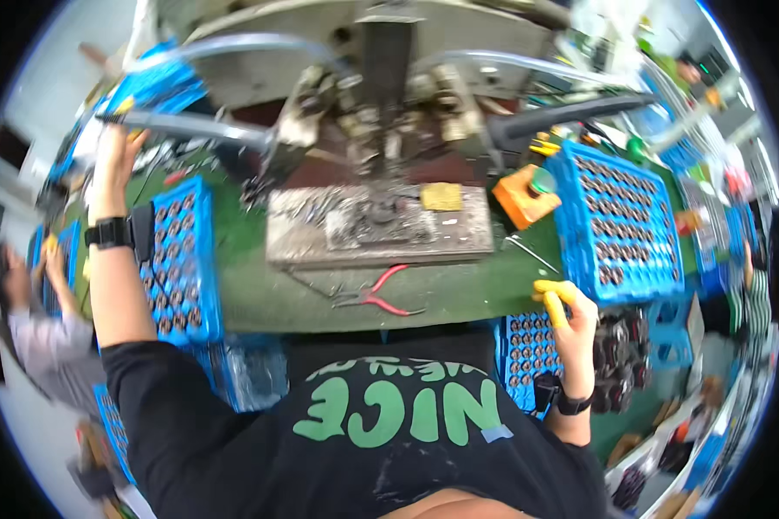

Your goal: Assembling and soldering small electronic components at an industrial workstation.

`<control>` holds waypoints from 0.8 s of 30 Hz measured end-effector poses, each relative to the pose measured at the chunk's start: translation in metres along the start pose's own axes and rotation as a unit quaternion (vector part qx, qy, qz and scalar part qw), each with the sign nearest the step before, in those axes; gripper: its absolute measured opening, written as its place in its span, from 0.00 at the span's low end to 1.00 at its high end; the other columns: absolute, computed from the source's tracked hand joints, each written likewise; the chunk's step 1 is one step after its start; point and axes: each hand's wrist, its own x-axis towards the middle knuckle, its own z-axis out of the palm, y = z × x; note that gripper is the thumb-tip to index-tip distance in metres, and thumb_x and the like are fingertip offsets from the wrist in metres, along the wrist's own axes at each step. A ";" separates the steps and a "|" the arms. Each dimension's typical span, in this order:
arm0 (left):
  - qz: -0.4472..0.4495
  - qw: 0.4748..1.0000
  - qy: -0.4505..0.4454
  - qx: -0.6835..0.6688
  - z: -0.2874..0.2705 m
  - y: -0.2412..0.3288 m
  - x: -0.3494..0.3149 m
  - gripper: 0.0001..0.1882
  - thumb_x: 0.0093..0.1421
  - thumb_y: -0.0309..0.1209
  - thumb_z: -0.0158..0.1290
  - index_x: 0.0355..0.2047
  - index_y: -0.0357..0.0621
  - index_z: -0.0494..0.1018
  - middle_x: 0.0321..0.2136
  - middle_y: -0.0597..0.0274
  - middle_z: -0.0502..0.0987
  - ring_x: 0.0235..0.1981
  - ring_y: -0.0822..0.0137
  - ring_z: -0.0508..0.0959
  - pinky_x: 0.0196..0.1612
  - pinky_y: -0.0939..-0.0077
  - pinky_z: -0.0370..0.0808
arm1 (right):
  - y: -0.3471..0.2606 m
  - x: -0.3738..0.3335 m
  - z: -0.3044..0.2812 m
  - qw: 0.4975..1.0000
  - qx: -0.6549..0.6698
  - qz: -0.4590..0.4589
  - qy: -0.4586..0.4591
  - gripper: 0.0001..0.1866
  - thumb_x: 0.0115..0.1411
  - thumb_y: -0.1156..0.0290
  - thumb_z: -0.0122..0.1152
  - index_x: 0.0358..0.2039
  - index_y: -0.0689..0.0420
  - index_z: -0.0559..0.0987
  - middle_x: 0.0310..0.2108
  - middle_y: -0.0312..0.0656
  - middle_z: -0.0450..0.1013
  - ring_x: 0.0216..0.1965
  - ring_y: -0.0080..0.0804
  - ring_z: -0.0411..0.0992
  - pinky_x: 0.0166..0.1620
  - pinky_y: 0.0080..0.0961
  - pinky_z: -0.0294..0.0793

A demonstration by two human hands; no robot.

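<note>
Left of the press [385,78], the left hand [115,160] has its fingers wrapped around a lever [203,127]; a blue tray [209,277] of parts sits nearer the person. Pliers [374,297] lie on the bench [260,298] before the press. To its right are an orange box [515,203], the right hand [576,316], fingers bent, whether holding anything I cannot tell, and another tray [574,233].

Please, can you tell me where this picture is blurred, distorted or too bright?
In the head view, straight edges bend toward the dark round rim; the co-worker at far left is smeared; the grey lever beside the left hand looks soft; the red-handled pliers are clearer; a bluish-white glow lines the upper right rim.
</note>
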 end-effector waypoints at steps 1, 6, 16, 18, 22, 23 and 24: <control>-0.006 0.999 0.033 0.011 -0.037 0.002 -0.019 0.22 0.65 0.38 0.46 0.59 0.49 0.65 0.53 0.59 0.71 0.51 0.66 0.73 0.54 0.69 0.71 | -0.003 0.000 0.011 1.000 0.007 -0.008 -0.005 0.07 0.58 0.81 0.55 0.37 0.63 0.80 0.30 0.42 0.77 0.32 0.28 0.75 0.38 0.21 0.72; 0.070 0.884 -0.185 0.424 -0.037 0.010 -0.132 0.18 0.63 0.36 0.51 0.50 0.40 0.73 0.41 0.63 0.79 0.42 0.68 0.77 0.45 0.77 0.72 | 0.029 0.014 0.018 0.998 0.053 -0.020 -0.011 0.08 0.61 0.79 0.52 0.37 0.66 0.79 0.29 0.41 0.76 0.32 0.25 0.73 0.39 0.20 0.71; 0.037 0.838 -0.079 0.539 0.003 -0.058 -0.194 0.16 0.50 0.29 0.63 0.39 0.38 0.76 0.35 0.55 0.80 0.37 0.64 0.80 0.41 0.72 0.76 | 0.018 0.026 0.049 0.990 0.121 -0.042 -0.065 0.09 0.62 0.79 0.51 0.38 0.66 0.79 0.28 0.40 0.76 0.31 0.25 0.73 0.39 0.20 0.69; -0.014 0.852 -0.071 0.518 -0.001 -0.061 -0.186 0.19 0.49 0.31 0.64 0.40 0.38 0.76 0.35 0.54 0.80 0.37 0.63 0.80 0.42 0.71 0.75 | 0.019 0.023 0.051 0.991 0.115 -0.035 -0.065 0.09 0.61 0.79 0.52 0.38 0.65 0.79 0.27 0.40 0.76 0.32 0.25 0.73 0.39 0.20 0.69; -0.028 0.842 -0.077 0.533 -0.009 -0.066 -0.182 0.18 0.50 0.29 0.62 0.42 0.39 0.76 0.35 0.55 0.79 0.36 0.65 0.79 0.42 0.73 0.74 | 0.022 0.015 0.055 0.992 0.114 0.006 -0.044 0.09 0.61 0.80 0.52 0.37 0.64 0.80 0.27 0.40 0.77 0.32 0.25 0.73 0.40 0.20 0.70; -0.021 0.851 -0.078 0.519 -0.014 -0.071 -0.180 0.17 0.51 0.28 0.61 0.42 0.39 0.76 0.33 0.57 0.79 0.34 0.66 0.77 0.40 0.74 0.74 | 0.025 0.014 0.057 0.991 0.131 0.006 -0.041 0.08 0.60 0.81 0.52 0.37 0.64 0.80 0.27 0.41 0.77 0.31 0.25 0.73 0.39 0.20 0.71; -0.005 0.851 -0.083 0.518 -0.018 -0.072 -0.180 0.17 0.51 0.26 0.61 0.43 0.39 0.75 0.33 0.57 0.78 0.34 0.66 0.77 0.40 0.74 0.74 | 0.023 0.015 0.059 0.991 0.126 0.000 -0.041 0.08 0.60 0.81 0.52 0.37 0.64 0.80 0.27 0.41 0.77 0.31 0.25 0.74 0.39 0.20 0.71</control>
